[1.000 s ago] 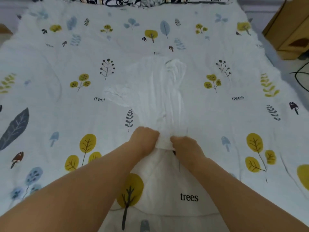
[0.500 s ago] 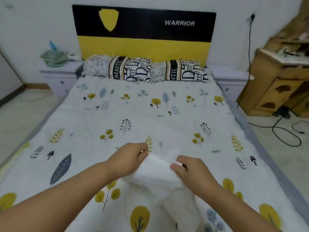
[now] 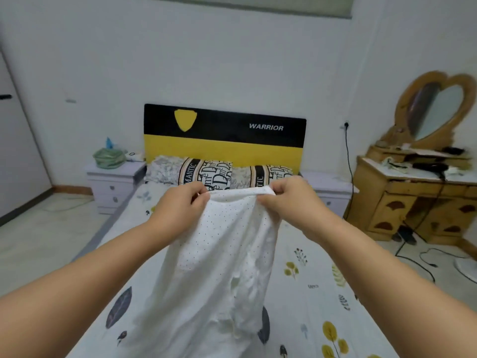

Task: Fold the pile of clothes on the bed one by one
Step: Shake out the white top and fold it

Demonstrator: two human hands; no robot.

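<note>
A white garment [image 3: 219,259] with small dark dots hangs in the air in front of me, above the bed [image 3: 309,293]. My left hand [image 3: 180,205] pinches its top edge at the left, and my right hand [image 3: 289,200] pinches the same edge at the right. The cloth droops from my hands down toward the printed bedspread and hides the middle of the bed. No other clothes are visible on the bed.
Two patterned pillows [image 3: 206,174] lie against a black and yellow headboard [image 3: 224,135]. A white nightstand [image 3: 113,184] stands left of the bed, another [image 3: 330,192] right. A wooden dresser [image 3: 418,197] with a heart mirror and floor cables is at the right.
Both hands have lifted the white garment off the bedspread and raised it to chest height. My view has tilted up from the bed to the headboard and wall.
</note>
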